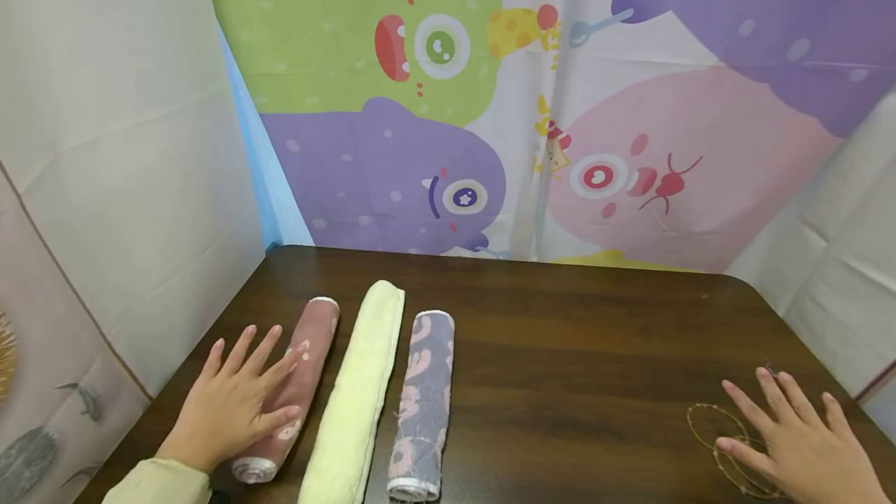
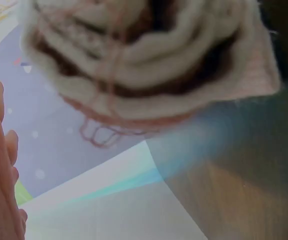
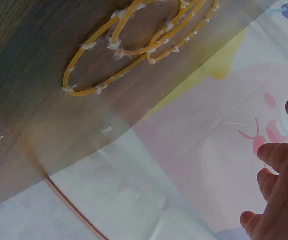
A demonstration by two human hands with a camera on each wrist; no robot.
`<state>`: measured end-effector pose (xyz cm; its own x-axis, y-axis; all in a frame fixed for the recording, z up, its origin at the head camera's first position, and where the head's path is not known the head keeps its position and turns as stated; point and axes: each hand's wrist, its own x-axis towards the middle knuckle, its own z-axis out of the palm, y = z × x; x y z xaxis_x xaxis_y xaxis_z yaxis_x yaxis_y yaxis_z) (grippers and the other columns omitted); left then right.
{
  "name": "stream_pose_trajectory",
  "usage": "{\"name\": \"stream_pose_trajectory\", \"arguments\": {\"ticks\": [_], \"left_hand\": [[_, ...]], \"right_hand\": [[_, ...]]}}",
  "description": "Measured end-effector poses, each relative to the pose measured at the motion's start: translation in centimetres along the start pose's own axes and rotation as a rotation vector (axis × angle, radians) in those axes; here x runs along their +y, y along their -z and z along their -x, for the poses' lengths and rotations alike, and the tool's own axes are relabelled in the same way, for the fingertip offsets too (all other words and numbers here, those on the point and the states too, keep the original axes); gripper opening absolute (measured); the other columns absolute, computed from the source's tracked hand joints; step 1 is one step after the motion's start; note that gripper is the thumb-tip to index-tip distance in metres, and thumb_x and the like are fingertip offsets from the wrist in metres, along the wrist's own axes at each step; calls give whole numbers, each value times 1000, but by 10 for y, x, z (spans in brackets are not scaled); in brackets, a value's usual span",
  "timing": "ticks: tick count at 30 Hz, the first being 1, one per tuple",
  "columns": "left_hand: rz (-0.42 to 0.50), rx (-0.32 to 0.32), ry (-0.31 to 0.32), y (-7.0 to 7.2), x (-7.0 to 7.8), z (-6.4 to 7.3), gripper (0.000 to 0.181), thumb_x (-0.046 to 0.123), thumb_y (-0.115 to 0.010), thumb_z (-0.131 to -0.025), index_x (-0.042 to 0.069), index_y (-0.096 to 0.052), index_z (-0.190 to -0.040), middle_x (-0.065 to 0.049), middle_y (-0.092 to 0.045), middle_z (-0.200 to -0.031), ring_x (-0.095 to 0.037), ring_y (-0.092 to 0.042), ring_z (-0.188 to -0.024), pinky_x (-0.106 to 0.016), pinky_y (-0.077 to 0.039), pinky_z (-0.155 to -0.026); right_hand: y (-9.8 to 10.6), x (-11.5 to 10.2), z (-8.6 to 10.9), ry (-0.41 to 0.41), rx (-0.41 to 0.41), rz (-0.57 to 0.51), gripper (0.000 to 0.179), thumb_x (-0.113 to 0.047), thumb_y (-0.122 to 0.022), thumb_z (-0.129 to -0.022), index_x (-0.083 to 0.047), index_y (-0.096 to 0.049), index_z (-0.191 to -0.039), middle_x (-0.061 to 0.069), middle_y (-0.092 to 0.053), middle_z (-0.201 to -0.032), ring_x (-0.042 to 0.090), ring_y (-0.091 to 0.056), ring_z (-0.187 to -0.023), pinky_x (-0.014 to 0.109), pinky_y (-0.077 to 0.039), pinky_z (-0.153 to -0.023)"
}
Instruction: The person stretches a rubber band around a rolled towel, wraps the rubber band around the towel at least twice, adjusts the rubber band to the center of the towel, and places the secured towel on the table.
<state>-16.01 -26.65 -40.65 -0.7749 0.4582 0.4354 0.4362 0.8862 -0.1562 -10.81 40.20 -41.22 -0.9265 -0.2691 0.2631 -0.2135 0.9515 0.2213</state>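
Three rolled towels lie side by side on the dark wooden table (image 1: 574, 348): a brownish-pink one (image 1: 308, 356), a pale yellow one (image 1: 360, 387) and a grey-purple one (image 1: 423, 399). My left hand (image 1: 234, 403) rests flat with straight fingers on the brownish-pink roll; the left wrist view shows that roll's spiral end (image 2: 149, 55) close up. My right hand (image 1: 798, 442) lies flat on the table at the near right, fingers spread, touching thin yellow rubber bands (image 1: 714, 430), also visible as yellow rubber bands (image 3: 134, 45) in the right wrist view.
A cartoon-monster cloth (image 1: 532, 99) hangs behind the table, with pale sheets (image 1: 105, 138) at the left and right sides. The table's far right corner (image 1: 742, 282) is rounded. Bare wood stretches between the towels and my right hand.
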Motion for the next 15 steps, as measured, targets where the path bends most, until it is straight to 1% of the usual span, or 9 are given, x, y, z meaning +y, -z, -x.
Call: {"name": "stream_pose_trajectory", "arguments": {"ticks": [1, 3, 6, 8, 9, 12, 15], "left_hand": [[0, -5, 1, 1, 0, -2, 70, 71, -41, -86, 25, -52, -138, -14, -39, -147, -40, -27, -136, -63, -23, -102], [-11, -25, 10, 2, 1, -4, 72, 72, -41, -85, 21, -58, -132, -16, -40, -145, -41, -29, -134, -64, -23, -102], [-45, -43, 31, 5, 3, -8, 74, 74, -40, -83, 20, -60, -130, -18, -43, -142, -44, -33, -131, -65, -24, -101], [-70, -54, 46, 6, 4, -11, 75, 76, -38, -83, 21, -60, -129, -19, -45, -141, -45, -34, -130, -67, -24, -100], [-78, -57, 53, 7, 5, -12, 76, 76, -38, -83, 21, -60, -129, -19, -45, -141, -45, -35, -129, -67, -25, -99], [-73, -88, 74, 10, 9, -16, 75, 76, -39, -83, 21, -60, -131, -20, -45, -141, -45, -37, -128, -68, -26, -99], [-42, -100, 85, 12, 13, -20, 74, 73, -44, -83, 18, -61, -129, -20, -47, -140, -46, -39, -127, -68, -27, -98]], "right_hand": [[0, 0, 0, 4, 7, 1, 93, -62, -51, -89, -29, 11, -151, 25, 0, -154, 16, 29, -136, 66, 12, -100], [0, 1, 0, 12, 19, -6, 93, -61, -51, -89, -29, 9, -152, 26, -2, -154, 16, 28, -136, 66, 12, -100], [0, 0, 0, 4, 9, -48, 91, -58, -53, -90, -28, 5, -153, 30, -9, -152, 11, 29, -134, 66, 12, -101], [0, 0, -1, -2, 5, -67, 90, -56, -54, -90, -26, 3, -154, 32, -15, -150, 10, 28, -134, 67, 11, -102], [1, 1, -1, -5, 6, -78, 89, -54, -54, -91, -26, 2, -154, 32, -16, -150, 10, 28, -135, 67, 10, -102], [1, 1, -2, -11, 10, -94, 87, -53, -53, -92, -24, 1, -154, 33, -22, -148, 10, 27, -135, 67, 9, -103], [3, 0, -2, -17, 17, -113, 85, -52, -52, -93, -19, -5, -155, 34, -30, -144, 14, 25, -137, 66, 8, -104]]}}
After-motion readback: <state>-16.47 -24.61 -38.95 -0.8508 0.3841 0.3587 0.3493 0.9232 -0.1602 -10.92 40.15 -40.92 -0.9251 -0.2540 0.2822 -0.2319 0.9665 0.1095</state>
